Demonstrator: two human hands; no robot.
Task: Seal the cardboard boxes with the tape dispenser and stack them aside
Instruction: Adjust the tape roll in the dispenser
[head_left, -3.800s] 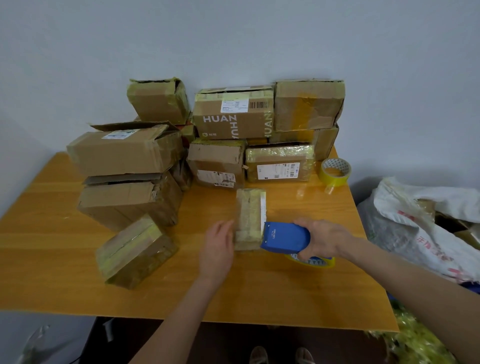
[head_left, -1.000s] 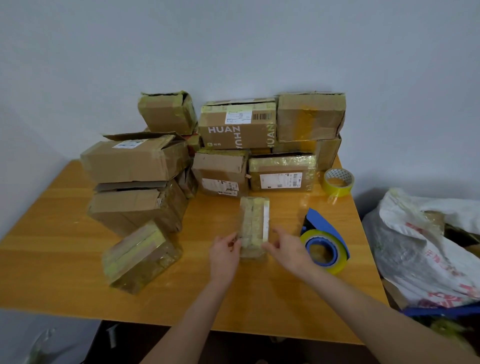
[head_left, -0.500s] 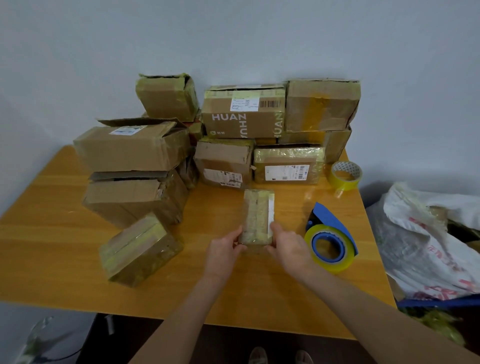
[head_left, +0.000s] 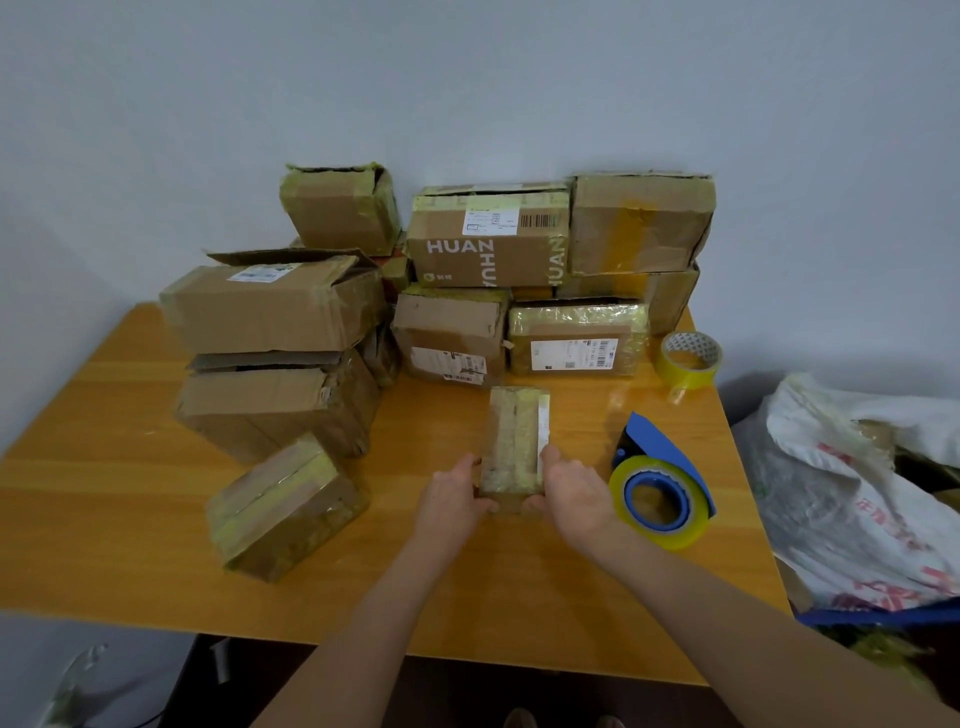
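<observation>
Cardboard cartons (head_left: 270, 306) crowd the far half of the wooden table (head_left: 130, 467) in the head view, stacked two high against the wall. One is printed HUAN. A taped carton (head_left: 285, 509) lies askew at front left, apart from the pile. A spare tape roll (head_left: 688, 358) stands near the far right edge, and a white sack (head_left: 857, 493) bulges beside the table. The blue tape dispenser (head_left: 660, 493), loaded with a yellowish roll, lies just right of the right hand (head_left: 574, 493), untouched.

At mid-table sits the small box (head_left: 514, 441), narrow and wrapped in glossy yellowish tape, with a white strip along its right edge. The left hand (head_left: 449, 501) and the right hand grip its near end from either side, fingers curled round it.
</observation>
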